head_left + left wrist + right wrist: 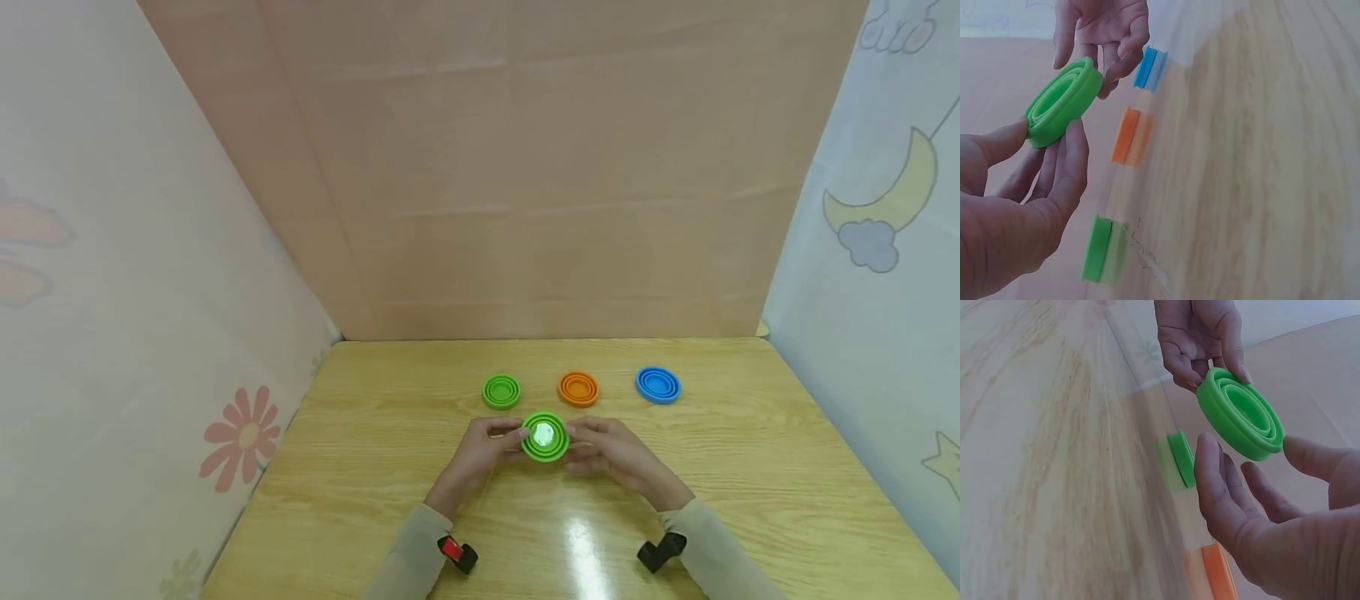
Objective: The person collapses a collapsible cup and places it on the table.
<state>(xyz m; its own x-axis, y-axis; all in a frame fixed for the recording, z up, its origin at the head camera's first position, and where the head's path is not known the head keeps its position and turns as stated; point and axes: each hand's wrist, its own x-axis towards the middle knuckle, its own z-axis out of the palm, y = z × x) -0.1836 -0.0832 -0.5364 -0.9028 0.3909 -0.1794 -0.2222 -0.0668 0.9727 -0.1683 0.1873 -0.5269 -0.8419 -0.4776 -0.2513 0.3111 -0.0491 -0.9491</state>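
A green collapsible cup (545,437), folded flat into concentric rings, is held above the table between both hands. My left hand (484,451) pinches its rim, thumb on one side and fingers beneath, as the left wrist view shows. On the other side is my right hand (611,454), its fingers spread and relaxed; in the right wrist view its thumb tip (1297,450) is right at the cup's rim while the other fingers stand apart from it. The folded cup (1241,415) is tilted in both wrist views.
Along the back of the wooden table (360,433) lie another green folded cup (501,392), an orange one (578,389) and a blue one (658,385), in a row. A brown covered panel (525,250) rises behind the table, with patterned walls at both sides.
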